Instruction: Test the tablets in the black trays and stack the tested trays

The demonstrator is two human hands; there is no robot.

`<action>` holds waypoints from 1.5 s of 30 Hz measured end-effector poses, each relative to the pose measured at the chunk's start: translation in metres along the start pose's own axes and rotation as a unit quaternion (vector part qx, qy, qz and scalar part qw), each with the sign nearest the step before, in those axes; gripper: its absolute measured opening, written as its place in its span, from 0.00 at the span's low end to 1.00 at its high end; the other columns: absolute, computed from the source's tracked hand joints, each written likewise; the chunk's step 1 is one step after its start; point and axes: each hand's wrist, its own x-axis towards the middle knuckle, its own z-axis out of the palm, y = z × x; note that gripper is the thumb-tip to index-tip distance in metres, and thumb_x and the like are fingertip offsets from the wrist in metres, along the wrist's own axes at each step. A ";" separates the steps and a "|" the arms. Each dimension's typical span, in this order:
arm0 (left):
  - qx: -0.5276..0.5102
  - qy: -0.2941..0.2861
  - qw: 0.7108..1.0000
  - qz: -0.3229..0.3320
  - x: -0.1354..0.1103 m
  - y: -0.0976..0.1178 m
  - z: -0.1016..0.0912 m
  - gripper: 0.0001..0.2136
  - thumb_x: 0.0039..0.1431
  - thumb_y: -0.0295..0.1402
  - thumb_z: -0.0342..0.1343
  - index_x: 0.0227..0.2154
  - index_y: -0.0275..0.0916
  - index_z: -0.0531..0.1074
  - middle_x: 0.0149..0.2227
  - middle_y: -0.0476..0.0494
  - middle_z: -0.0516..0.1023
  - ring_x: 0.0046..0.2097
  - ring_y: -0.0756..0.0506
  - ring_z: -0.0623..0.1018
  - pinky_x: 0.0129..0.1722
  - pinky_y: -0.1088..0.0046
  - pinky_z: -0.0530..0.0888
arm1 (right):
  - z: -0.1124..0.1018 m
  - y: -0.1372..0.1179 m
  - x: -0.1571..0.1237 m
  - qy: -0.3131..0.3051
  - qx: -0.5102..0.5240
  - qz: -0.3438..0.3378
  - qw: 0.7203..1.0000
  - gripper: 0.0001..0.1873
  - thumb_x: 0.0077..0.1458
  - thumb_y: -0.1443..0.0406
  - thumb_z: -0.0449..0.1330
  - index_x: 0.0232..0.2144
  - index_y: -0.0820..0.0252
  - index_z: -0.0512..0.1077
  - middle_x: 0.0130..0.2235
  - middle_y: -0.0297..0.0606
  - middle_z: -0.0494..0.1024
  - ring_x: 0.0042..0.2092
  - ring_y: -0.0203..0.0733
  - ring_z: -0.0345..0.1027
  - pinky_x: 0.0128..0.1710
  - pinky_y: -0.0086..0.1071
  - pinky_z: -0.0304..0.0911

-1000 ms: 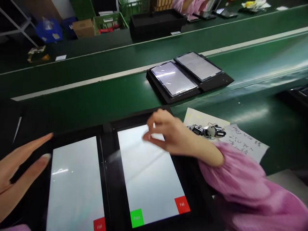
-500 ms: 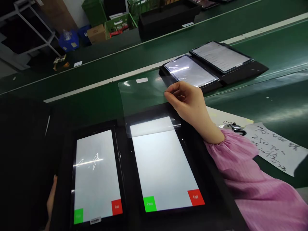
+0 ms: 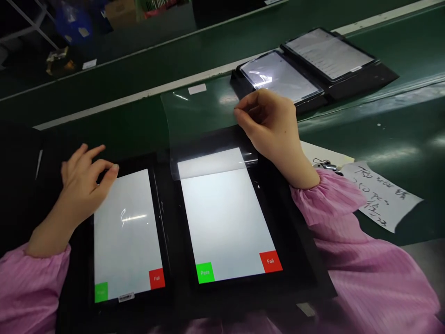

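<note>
Two tablets with white lit screens lie side by side in a black tray (image 3: pixel 299 260) in front of me. My right hand (image 3: pixel 271 125) pinches the edge of a clear protective film (image 3: pixel 198 116), which is peeled up off the top of the right tablet (image 3: pixel 225 218) and curves toward the belt. My left hand (image 3: pixel 83 181) rests at the top left corner of the left tablet (image 3: pixel 127 236), fingers bent and apart, holding nothing. Each screen shows a green and a red button along its bottom edge.
A second black tray (image 3: pixel 365 79) with two lit tablets sits on the green conveyor belt (image 3: pixel 382 125) beyond. A handwritten paper note (image 3: pixel 382 197) and a small metal item (image 3: pixel 323 164) lie to the right. Boxes and crates stand at the far left.
My left hand has come up from the tray's lower left edge to the top left corner of the left tablet. My right hand still holds the lifted film, raised slightly further.
</note>
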 end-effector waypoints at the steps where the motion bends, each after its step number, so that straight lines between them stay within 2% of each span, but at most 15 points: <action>1: -0.009 -0.012 1.000 -0.009 0.009 0.013 -0.001 0.21 0.79 0.46 0.42 0.43 0.38 0.76 0.70 0.37 0.69 0.78 0.26 0.54 0.71 0.23 0.50 | 0.000 -0.001 0.000 -0.002 0.000 -0.001 1.000 0.06 0.61 0.70 0.67 0.33 0.55 0.74 0.34 0.32 0.79 0.32 0.37 0.71 0.35 0.34 0.67; 5: -0.031 -0.049 0.998 0.002 0.016 0.044 -0.004 0.15 0.77 0.43 0.50 0.43 0.40 0.76 0.66 0.41 0.74 0.78 0.31 0.56 0.70 0.22 0.47 | -0.001 -0.007 0.001 -0.005 0.002 -0.009 1.000 0.11 0.59 0.77 0.65 0.31 0.57 0.74 0.34 0.32 0.80 0.32 0.34 0.69 0.34 0.31 0.65; 10: -0.052 -0.011 0.998 0.033 0.010 0.052 -0.001 0.13 0.76 0.43 0.54 0.46 0.40 0.78 0.67 0.42 0.73 0.77 0.34 0.59 0.73 0.31 0.52 | 0.000 -0.008 0.000 -0.003 -0.009 -0.021 1.000 0.11 0.57 0.78 0.65 0.30 0.59 0.75 0.33 0.32 0.80 0.31 0.33 0.68 0.34 0.30 0.64; 15: -0.072 0.020 0.995 0.071 0.014 0.055 0.000 0.13 0.77 0.41 0.54 0.47 0.39 0.80 0.65 0.43 0.75 0.75 0.37 0.63 0.73 0.32 0.54 | -0.001 -0.006 0.000 -0.006 -0.029 -0.018 0.999 0.09 0.56 0.76 0.67 0.30 0.59 0.77 0.32 0.33 0.79 0.31 0.33 0.68 0.33 0.34 0.62; 18: -0.050 0.031 0.989 0.136 -0.014 0.049 -0.015 0.09 0.75 0.38 0.58 0.48 0.41 0.79 0.65 0.42 0.75 0.75 0.34 0.64 0.72 0.28 0.54 | -0.001 -0.005 0.000 -0.007 -0.048 -0.027 0.998 0.07 0.56 0.75 0.68 0.32 0.59 0.78 0.32 0.32 0.79 0.32 0.34 0.69 0.32 0.34 0.61; 21: -0.059 -0.017 0.963 0.264 -0.073 0.041 -0.033 0.05 0.73 0.35 0.58 0.40 0.45 0.77 0.59 0.47 0.79 0.72 0.37 0.69 0.75 0.31 0.45 | 0.000 -0.005 -0.001 0.005 -0.063 -0.037 0.997 0.06 0.55 0.74 0.68 0.32 0.59 0.79 0.32 0.31 0.79 0.31 0.34 0.68 0.31 0.33 0.61; 23: -0.036 -0.079 0.958 0.274 -0.116 0.035 -0.039 0.07 0.73 0.31 0.54 0.39 0.45 0.77 0.58 0.47 0.79 0.71 0.39 0.69 0.78 0.37 0.41 | 0.000 -0.005 -0.001 0.009 -0.061 -0.024 0.998 0.06 0.55 0.73 0.68 0.32 0.58 0.79 0.32 0.33 0.80 0.31 0.35 0.69 0.32 0.33 0.61; 26: 0.030 -0.101 0.961 0.255 -0.159 0.026 -0.033 0.05 0.71 0.32 0.55 0.43 0.45 0.76 0.62 0.45 0.77 0.70 0.38 0.70 0.79 0.43 0.38 | 0.001 -0.004 -0.002 0.008 -0.045 -0.005 0.999 0.05 0.54 0.71 0.69 0.32 0.57 0.79 0.31 0.34 0.79 0.31 0.37 0.70 0.31 0.35 0.61; 29: 0.019 -0.082 0.960 0.265 -0.169 0.022 -0.021 0.03 0.71 0.34 0.56 0.42 0.45 0.75 0.61 0.46 0.78 0.67 0.39 0.74 0.79 0.46 0.40 | 0.000 -0.003 -0.002 0.004 -0.025 0.001 1.000 0.03 0.55 0.69 0.69 0.32 0.57 0.79 0.31 0.34 0.79 0.31 0.38 0.70 0.32 0.35 0.61; 32: -0.016 -0.003 0.961 0.276 -0.166 0.024 -0.014 0.07 0.72 0.30 0.53 0.36 0.45 0.73 0.54 0.49 0.82 0.60 0.42 0.80 0.79 0.43 0.43 | 0.000 -0.003 -0.002 -0.004 -0.016 0.013 1.000 0.02 0.56 0.67 0.68 0.32 0.58 0.78 0.30 0.33 0.78 0.31 0.37 0.69 0.33 0.35 0.61; 35: 0.007 0.050 0.942 0.333 -0.164 0.022 -0.015 0.07 0.71 0.27 0.58 0.35 0.42 0.74 0.50 0.46 0.84 0.57 0.43 0.81 0.78 0.37 0.46 | -0.001 -0.004 -0.001 -0.009 -0.019 0.026 0.999 0.03 0.55 0.65 0.67 0.33 0.58 0.78 0.30 0.32 0.77 0.31 0.36 0.69 0.33 0.34 0.61; 37: 0.040 0.047 0.927 0.371 -0.166 0.015 -0.017 0.04 0.68 0.26 0.61 0.38 0.42 0.77 0.51 0.45 0.85 0.56 0.42 0.82 0.77 0.34 0.46 | -0.001 -0.004 0.000 -0.013 -0.021 0.038 0.999 0.04 0.55 0.63 0.67 0.33 0.58 0.78 0.30 0.33 0.77 0.31 0.36 0.69 0.33 0.34 0.61; 39: 0.051 0.034 0.931 0.360 -0.170 0.005 -0.018 0.05 0.69 0.28 0.60 0.42 0.45 0.79 0.51 0.48 0.85 0.54 0.43 0.84 0.79 0.39 0.43 | -0.001 -0.004 0.000 -0.015 -0.025 0.048 0.998 0.06 0.55 0.62 0.67 0.33 0.58 0.78 0.30 0.33 0.77 0.31 0.37 0.70 0.33 0.34 0.61; 42: 0.010 0.039 0.963 0.265 -0.180 -0.006 -0.015 0.10 0.71 0.31 0.54 0.43 0.50 0.81 0.48 0.53 0.86 0.51 0.44 0.85 0.81 0.53 0.45 | -0.001 -0.006 0.000 -0.019 -0.030 0.047 0.998 0.07 0.55 0.60 0.66 0.33 0.58 0.78 0.30 0.34 0.78 0.31 0.38 0.70 0.34 0.35 0.61; 45: -0.036 0.071 0.973 0.216 -0.192 -0.007 -0.011 0.08 0.69 0.27 0.59 0.41 0.48 0.81 0.43 0.53 0.85 0.51 0.46 0.84 0.79 0.52 0.53 | -0.001 -0.008 -0.001 -0.019 -0.036 0.051 0.998 0.09 0.53 0.58 0.67 0.34 0.57 0.78 0.31 0.37 0.80 0.32 0.40 0.71 0.34 0.37 0.62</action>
